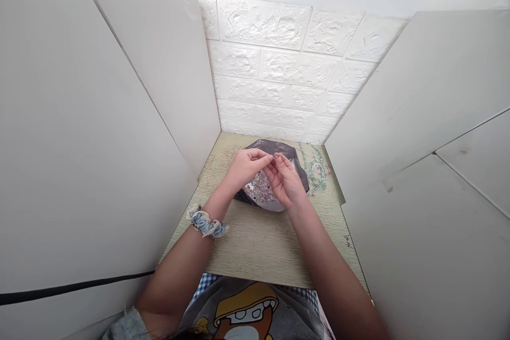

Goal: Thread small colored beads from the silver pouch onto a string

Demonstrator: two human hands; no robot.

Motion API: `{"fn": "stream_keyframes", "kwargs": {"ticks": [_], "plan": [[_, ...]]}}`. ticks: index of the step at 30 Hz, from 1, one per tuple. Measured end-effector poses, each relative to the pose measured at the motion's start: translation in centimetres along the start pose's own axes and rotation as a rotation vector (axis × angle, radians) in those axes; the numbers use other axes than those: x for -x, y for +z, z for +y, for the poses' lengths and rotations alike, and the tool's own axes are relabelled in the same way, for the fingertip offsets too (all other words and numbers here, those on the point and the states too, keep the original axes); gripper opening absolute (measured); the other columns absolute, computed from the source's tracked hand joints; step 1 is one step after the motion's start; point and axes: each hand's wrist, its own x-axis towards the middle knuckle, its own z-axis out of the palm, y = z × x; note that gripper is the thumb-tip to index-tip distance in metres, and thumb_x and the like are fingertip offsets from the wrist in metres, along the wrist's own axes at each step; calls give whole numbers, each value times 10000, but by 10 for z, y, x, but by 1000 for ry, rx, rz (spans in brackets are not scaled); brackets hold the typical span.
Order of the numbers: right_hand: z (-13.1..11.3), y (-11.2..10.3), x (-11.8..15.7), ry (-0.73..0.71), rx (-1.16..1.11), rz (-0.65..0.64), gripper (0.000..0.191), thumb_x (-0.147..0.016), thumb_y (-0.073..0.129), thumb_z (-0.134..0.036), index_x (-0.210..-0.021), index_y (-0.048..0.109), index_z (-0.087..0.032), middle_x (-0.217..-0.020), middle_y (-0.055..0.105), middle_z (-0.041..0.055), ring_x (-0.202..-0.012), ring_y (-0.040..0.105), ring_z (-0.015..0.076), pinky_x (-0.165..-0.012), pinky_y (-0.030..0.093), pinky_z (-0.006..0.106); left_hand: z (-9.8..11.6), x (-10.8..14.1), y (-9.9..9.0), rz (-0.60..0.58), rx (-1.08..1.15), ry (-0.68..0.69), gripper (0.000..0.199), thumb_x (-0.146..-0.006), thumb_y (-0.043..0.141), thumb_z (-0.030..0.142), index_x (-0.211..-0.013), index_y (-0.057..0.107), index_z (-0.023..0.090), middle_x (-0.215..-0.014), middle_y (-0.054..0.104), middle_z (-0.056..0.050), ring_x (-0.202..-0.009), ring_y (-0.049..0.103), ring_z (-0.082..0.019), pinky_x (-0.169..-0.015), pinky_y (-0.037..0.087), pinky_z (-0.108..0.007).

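Tabletop [258,247], pale wood-grain, between white partitions [139,90]; dark pouch [274,147] far centre, pink-and-silver beads [258,188] in it; green bead strands [314,170] right of it; left hand [247,166] and right hand [285,180] curled above pouch, fingertips [271,157] meeting; anything pinched too small to tell.

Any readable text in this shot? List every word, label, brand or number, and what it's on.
No legible text anywhere.
The dark pouch has pale marks near its top edge, too blurred to read.
The grey T-shirt has a cartoon print, with no words visible.
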Motion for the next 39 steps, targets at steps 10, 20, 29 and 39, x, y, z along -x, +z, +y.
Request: {"fn": "stream_keyframes", "kwargs": {"ticks": [10,20,29,39], "plan": [[0,0,-1,11,-19,-19,56,-690,603,-193,-746,599,-186,-753,647,-20,-777,603,73,-770,495,194,0,0,0,-18,-11,-13,222,-687,560,344,-714,627,134,-726,619,-37,-678,529,-109,-603,392,-207],[1,-3,-1,27,-11,-27,78,-679,613,-173,-752,593,-192,-760,640,-30,-784,599,69,-763,496,193,0,0,1,-5,-14,-26,220,-678,561,340,-673,602,123,-672,585,-28,-627,495,-95,-572,373,-204],[1,-2,-1,45,-3,-23,92,-677,614,-172,-764,590,-192,-752,636,-29,-769,601,71,-747,499,193,2,0,2,11,-46,-28,210,-676,541,308,-575,518,125,-552,465,28,-514,383,-56,-499,310,-186],[0,-2,0,47,20,-34,89,-675,615,-168,-759,596,-190,-748,640,-27,-757,601,69,-735,502,186,1,0,2,25,-70,-16,207,-667,532,300,-555,486,132,-545,438,31,-529,381,-65,-496,295,-188]]}}
